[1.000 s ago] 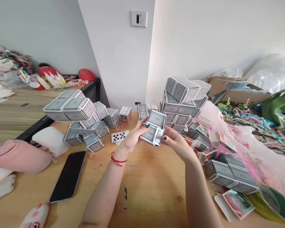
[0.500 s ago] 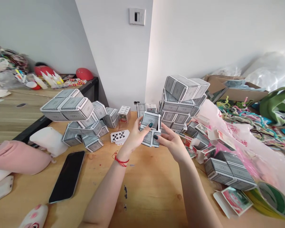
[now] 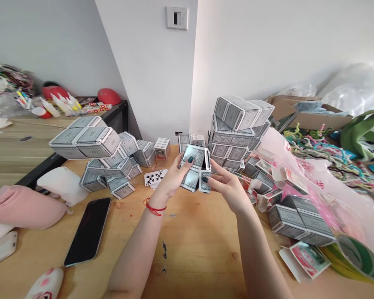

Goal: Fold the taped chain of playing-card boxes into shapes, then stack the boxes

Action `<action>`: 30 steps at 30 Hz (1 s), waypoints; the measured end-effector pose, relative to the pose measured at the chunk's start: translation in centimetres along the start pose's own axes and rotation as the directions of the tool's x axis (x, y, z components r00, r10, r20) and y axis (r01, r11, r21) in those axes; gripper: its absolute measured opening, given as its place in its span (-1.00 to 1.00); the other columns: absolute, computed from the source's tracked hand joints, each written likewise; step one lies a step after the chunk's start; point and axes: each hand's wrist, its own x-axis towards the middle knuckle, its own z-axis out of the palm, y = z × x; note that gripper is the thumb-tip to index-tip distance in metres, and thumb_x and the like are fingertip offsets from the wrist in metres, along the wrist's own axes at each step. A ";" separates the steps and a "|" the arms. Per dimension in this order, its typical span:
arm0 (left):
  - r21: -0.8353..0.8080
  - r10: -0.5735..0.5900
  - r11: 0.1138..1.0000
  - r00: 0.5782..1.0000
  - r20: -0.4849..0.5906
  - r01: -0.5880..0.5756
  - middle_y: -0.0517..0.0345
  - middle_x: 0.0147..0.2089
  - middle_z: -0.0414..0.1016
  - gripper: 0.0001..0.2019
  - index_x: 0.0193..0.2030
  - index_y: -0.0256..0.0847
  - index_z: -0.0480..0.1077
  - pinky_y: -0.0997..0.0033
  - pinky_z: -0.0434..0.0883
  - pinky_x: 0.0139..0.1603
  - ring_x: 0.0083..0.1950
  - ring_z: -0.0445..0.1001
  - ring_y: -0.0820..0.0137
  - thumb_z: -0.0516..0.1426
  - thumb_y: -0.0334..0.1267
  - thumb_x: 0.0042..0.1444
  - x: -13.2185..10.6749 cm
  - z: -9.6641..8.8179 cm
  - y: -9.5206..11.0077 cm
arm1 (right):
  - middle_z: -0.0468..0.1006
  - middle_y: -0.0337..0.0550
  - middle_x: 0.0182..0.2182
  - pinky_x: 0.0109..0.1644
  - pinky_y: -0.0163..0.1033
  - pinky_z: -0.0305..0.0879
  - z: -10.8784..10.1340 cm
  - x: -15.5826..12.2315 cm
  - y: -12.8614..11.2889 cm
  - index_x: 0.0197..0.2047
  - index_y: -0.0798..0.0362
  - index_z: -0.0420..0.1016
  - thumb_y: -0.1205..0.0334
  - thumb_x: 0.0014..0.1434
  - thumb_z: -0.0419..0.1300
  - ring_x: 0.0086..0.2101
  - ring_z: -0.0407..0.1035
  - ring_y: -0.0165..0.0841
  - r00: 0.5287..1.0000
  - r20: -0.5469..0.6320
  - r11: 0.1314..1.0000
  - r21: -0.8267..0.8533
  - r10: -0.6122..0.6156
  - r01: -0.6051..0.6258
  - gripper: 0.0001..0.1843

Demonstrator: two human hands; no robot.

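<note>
Between my two hands I hold a block of folded playing cards [image 3: 191,176], grey-patterned backs outward, above the table. My left hand [image 3: 178,176] grips its left side, thumb lying across the front. My right hand [image 3: 226,182] is at the right side, with its thumb on a single playing card [image 3: 205,182] that stands a little out from the block. A dark gap shows at the block's upper right. Behind my right hand rises a tall stack of card cubes [image 3: 232,137]. Loose playing cards [image 3: 155,177] lie face up near my left wrist.
At left stand a second card-cube structure [image 3: 96,141], a black phone [image 3: 87,230] and a pink pouch [image 3: 25,205]. At right lie joined card cubes [image 3: 301,220], opened card boxes [image 3: 310,259], a roll of tape [image 3: 358,259] and pink plastic [image 3: 314,170]. A wall [image 3: 146,62] closes off the back.
The held block has tilted slightly. The card under my right thumb now sticks out from the block's lower right, where it lay flatter before. The view has shifted a little.
</note>
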 end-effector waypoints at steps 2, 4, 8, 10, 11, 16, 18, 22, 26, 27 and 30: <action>-0.011 -0.011 1.000 1.000 -0.001 0.011 0.02 0.03 0.50 -0.43 0.17 -0.08 0.24 0.28 0.46 -0.06 -0.06 0.52 0.26 0.23 -0.01 0.03 0.1 0.0 0.0 | 0.65 -0.15 -0.23 -0.04 -0.07 0.40 0.1 0.0 -0.1 0.32 0.04 0.12 0.09 -0.02 0.31 -0.21 0.50 -0.27 1.000 -0.014 1.000 0.005 0.006 -0.006 -0.14; -0.016 -0.011 1.000 1.000 -0.005 0.011 0.03 0.02 0.50 -0.45 0.16 -0.09 0.25 0.28 0.47 -0.08 -0.06 0.52 0.26 0.22 0.00 0.04 0.1 0.1 -0.1 | 0.65 -0.16 -0.23 -0.06 -0.10 0.40 0.1 0.0 -0.1 0.32 0.05 0.13 0.10 -0.01 0.31 -0.21 0.50 -0.27 1.000 -0.028 1.000 0.015 0.006 -0.006 -0.15; -0.020 -0.014 1.000 1.000 -0.016 0.014 0.03 -0.01 0.52 -0.48 0.14 -0.09 0.27 0.28 0.47 -0.08 -0.05 0.52 0.25 0.20 0.00 0.06 0.0 0.4 0.0 | 0.64 -0.18 -0.22 -0.09 -0.12 0.41 0.1 0.0 -0.1 0.30 0.02 0.16 0.08 -0.02 0.30 -0.21 0.49 -0.26 0.999 -0.044 1.000 -0.002 0.021 -0.021 -0.17; -0.022 -0.019 1.000 1.000 -0.022 0.019 0.03 -0.01 0.52 -0.47 0.16 -0.09 0.26 0.27 0.47 -0.07 -0.05 0.52 0.25 0.20 0.00 0.06 0.0 0.6 0.0 | 0.65 -0.19 -0.23 -0.11 -0.14 0.42 0.1 0.1 0.0 0.28 0.02 0.21 0.05 -0.03 0.30 -0.21 0.49 -0.25 0.998 -0.057 0.999 -0.017 0.030 -0.031 -0.19; -0.023 -0.020 1.000 1.000 -0.023 0.019 0.04 0.00 0.52 -0.46 0.17 -0.08 0.25 0.27 0.47 -0.06 -0.04 0.52 0.25 0.20 -0.01 0.06 -0.1 0.6 0.0 | 0.65 -0.19 -0.23 -0.12 -0.15 0.42 0.0 0.2 0.0 0.27 0.03 0.22 0.04 -0.03 0.30 -0.21 0.49 -0.25 0.997 -0.065 0.999 -0.021 0.030 -0.032 -0.19; -0.016 0.001 1.000 1.000 -0.031 -0.001 0.07 -0.02 0.52 -0.49 0.15 -0.08 0.26 0.27 0.45 -0.01 -0.04 0.51 0.27 0.21 -0.04 0.06 -0.1 0.8 0.0 | 0.65 -0.18 -0.23 -0.12 -0.13 0.41 -0.3 0.5 0.4 0.26 0.03 0.24 0.05 -0.04 0.31 -0.23 0.49 -0.24 0.998 -0.061 0.999 -0.026 0.025 -0.027 -0.20; -0.012 0.003 1.000 1.000 -0.028 -0.003 0.07 -0.02 0.52 -0.50 0.14 -0.07 0.27 0.28 0.46 -0.04 -0.05 0.52 0.26 0.20 -0.04 0.07 -0.1 0.8 0.0 | 0.65 -0.17 -0.24 -0.11 -0.12 0.41 -0.4 0.6 0.6 0.26 0.03 0.26 0.07 -0.05 0.31 -0.23 0.49 -0.24 0.998 -0.059 0.999 -0.021 0.031 -0.032 -0.21; 0.006 0.001 1.000 1.000 -0.011 -0.001 0.07 -0.02 0.52 -0.48 0.17 -0.05 0.24 0.31 0.48 -0.11 -0.08 0.52 0.26 0.19 -0.03 0.08 0.1 0.8 -0.3 | 0.64 -0.20 -0.28 -0.09 -0.12 0.39 -0.8 0.6 0.6 0.25 0.05 0.27 0.10 -0.06 0.32 -0.25 0.49 -0.27 0.998 -0.042 0.999 0.000 0.042 -0.042 -0.22; 0.000 0.012 1.000 1.000 0.005 -0.012 0.08 0.02 0.50 -0.48 0.18 -0.04 0.23 0.27 0.46 -0.03 -0.03 0.51 0.26 0.17 -0.01 0.10 0.3 0.6 -0.6 | 0.63 -0.18 -0.24 -0.08 -0.11 0.39 -0.8 0.6 0.5 0.27 0.02 0.24 0.08 -0.03 0.31 -0.24 0.49 -0.27 0.998 -0.037 0.999 -0.019 0.046 -0.047 -0.21; -0.006 0.021 1.000 1.000 0.009 -0.021 0.08 0.05 0.49 -0.50 0.18 -0.04 0.24 0.25 0.44 0.01 0.00 0.49 0.26 0.16 -0.01 0.11 0.3 0.5 -0.7 | 0.62 -0.16 -0.20 -0.09 -0.11 0.39 -0.7 0.6 0.6 0.27 -0.01 0.23 0.06 -0.02 0.30 -0.22 0.48 -0.26 0.998 -0.042 0.998 -0.028 0.047 -0.049 -0.21; -0.020 0.055 0.998 0.998 0.018 -0.055 0.10 0.13 0.44 -0.51 0.20 -0.02 0.22 0.24 0.36 0.14 0.11 0.43 0.27 0.15 -0.04 0.14 0.4 0.2 -0.6 | 0.58 -0.12 -0.10 -0.07 -0.11 0.38 0.0 0.8 1.1 0.28 -0.05 0.21 -0.01 0.05 0.24 -0.16 0.46 -0.23 0.995 -0.101 0.998 -0.060 0.010 -0.016 -0.26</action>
